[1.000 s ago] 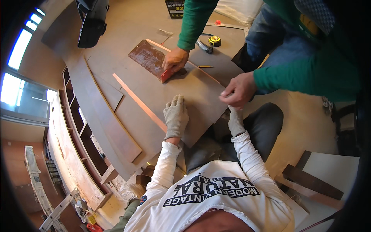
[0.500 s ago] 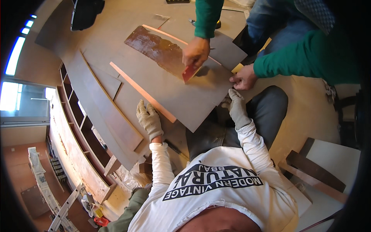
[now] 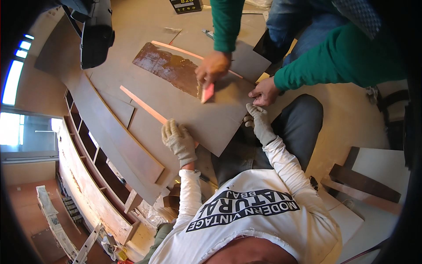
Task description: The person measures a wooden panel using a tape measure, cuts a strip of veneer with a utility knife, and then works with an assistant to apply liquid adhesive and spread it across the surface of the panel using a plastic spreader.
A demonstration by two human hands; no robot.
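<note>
A grey board [image 3: 220, 125] lies at an angle before my knees, a dark wet-looking brown coating [image 3: 165, 66] spread over its far left part. My left hand [image 3: 179, 141], in a pale knitted glove, is curled over the board's left edge, covering part of a light wooden strip [image 3: 143, 104] there. At the right corner my right hand [image 3: 261, 124], gloved too, holds the edge between thumb and fingers; the grip is partly hidden. A co-worker's hand [image 3: 214, 68] in a green sleeve draws a red spreader [image 3: 208, 92] across the board. Their other hand [image 3: 265, 92] touches the corner beside mine.
More grey panels [image 3: 127, 152] lie to the left, by a long shelf frame [image 3: 103, 165]. A black device [image 3: 96, 39] hangs into view at upper left. Dark and white board pieces [image 3: 367, 182] are stacked at right. A black box [image 3: 186, 5] stands at the far edge.
My left hand has moved from flat beside the strip onto the board's left edge. The co-worker's spreader has shifted slightly left and nearer to me. My right hand stays at the corner.
</note>
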